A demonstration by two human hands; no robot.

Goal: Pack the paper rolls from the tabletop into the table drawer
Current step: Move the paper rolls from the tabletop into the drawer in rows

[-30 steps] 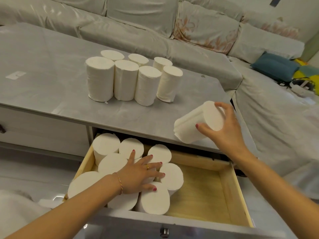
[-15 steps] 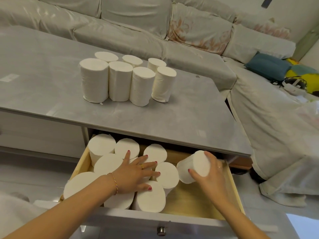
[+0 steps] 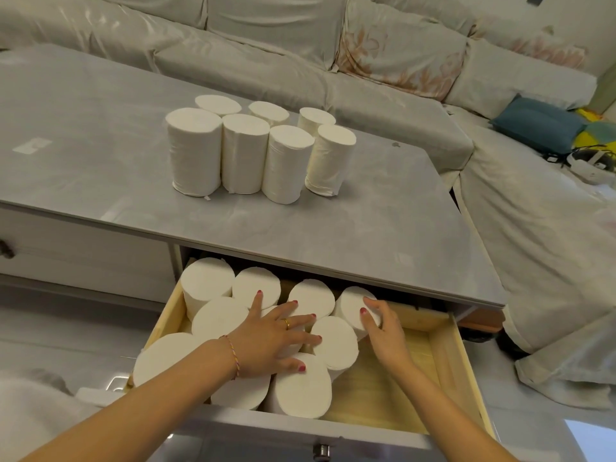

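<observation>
Right hand (image 3: 383,331) on roll (image 3: 353,305) (unlabelled)

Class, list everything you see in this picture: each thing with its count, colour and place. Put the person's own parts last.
Paper rolls on tabletop: seven, white, upright in a cluster.
Paper rolls in drawer: about nine showing, white, upright, packed at its left.
Drawer: one, pale wood, pulled open, right part bare.
Table: one, grey top.
Sofa: one, light grey, behind and right of table.
Cushion: one, blue, on sofa.
Left hand: fingers spread flat on drawer rolls.
Right hand: fingers round the rightmost drawer roll.
</observation>
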